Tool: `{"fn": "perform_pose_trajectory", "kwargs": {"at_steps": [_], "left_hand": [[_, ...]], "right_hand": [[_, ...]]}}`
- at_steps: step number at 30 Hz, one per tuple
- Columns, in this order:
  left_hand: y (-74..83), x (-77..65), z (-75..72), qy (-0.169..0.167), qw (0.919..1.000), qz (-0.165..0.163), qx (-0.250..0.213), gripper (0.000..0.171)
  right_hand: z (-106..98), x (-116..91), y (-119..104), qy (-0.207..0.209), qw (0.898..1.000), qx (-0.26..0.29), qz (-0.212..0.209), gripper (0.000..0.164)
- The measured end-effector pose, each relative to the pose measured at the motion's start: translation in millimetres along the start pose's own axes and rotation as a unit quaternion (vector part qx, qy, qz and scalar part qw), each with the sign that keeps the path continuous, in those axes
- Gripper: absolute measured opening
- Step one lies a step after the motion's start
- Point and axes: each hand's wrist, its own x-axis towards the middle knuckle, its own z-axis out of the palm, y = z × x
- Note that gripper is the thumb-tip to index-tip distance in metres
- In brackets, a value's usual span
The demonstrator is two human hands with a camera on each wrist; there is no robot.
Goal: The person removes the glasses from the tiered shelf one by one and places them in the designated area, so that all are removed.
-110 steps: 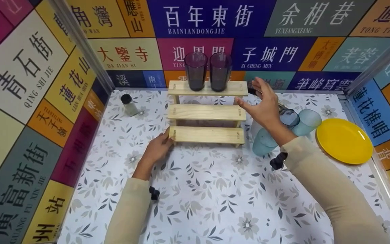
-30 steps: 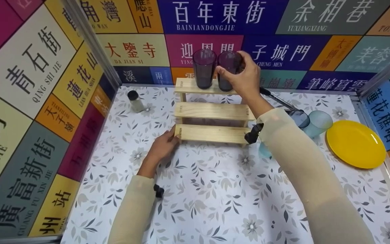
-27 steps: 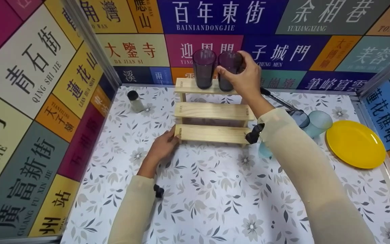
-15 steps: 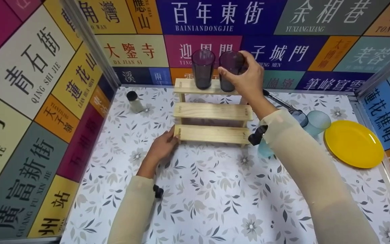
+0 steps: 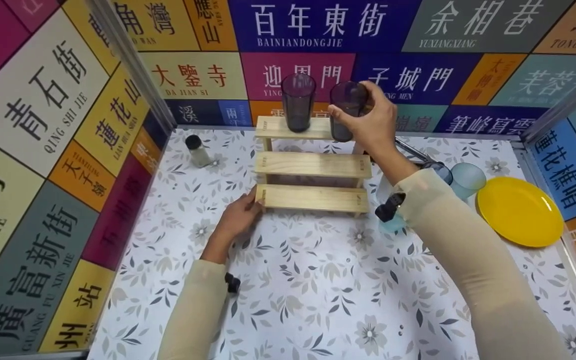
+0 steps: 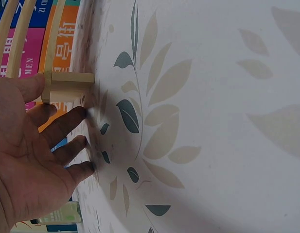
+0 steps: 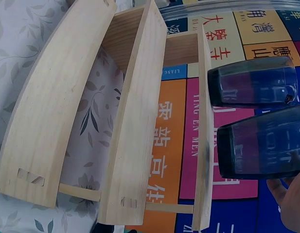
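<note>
A three-step wooden rack stands mid-table in the head view. My left hand holds the left end of its lowest step; in the left wrist view, thumb and index finger pinch the board's end while the other fingers spread beside it. My right hand grips a dark purple drinking glass between thumb and fingers. In the right wrist view this glass is upright relative to the rack, its base a little apart from the top step. A matching glass stands on that step to its left.
A small black-capped bottle stands left of the rack. On the right lie a yellow plate, a pale blue cup and a long-handled utensil. The right sleeve partly hides another blue cup. Patterned walls rise behind and beside.
My right hand has gone from beside the rack to the right-hand glass and gripped it. That glass has since shifted right, away from its neighbour. The left hand keeps its hold on the rack.
</note>
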Motion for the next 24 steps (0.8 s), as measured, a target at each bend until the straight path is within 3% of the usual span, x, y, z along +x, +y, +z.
{"fn": "perform_pose_trajectory", "kwargs": {"at_steps": [15,24], "left_hand": [[-2.6,2.6,0.3,-0.004,1.0,-0.004,0.0,0.067],[-1.5,1.8,1.5,0.003,1.0,-0.002,-0.001,0.068]], "right_hand": [[-26,-9,12,0.011,1.0,0.0,-0.012,0.087],[-41,-17,21,0.019,1.0,0.001,-0.021,0.078]]}}
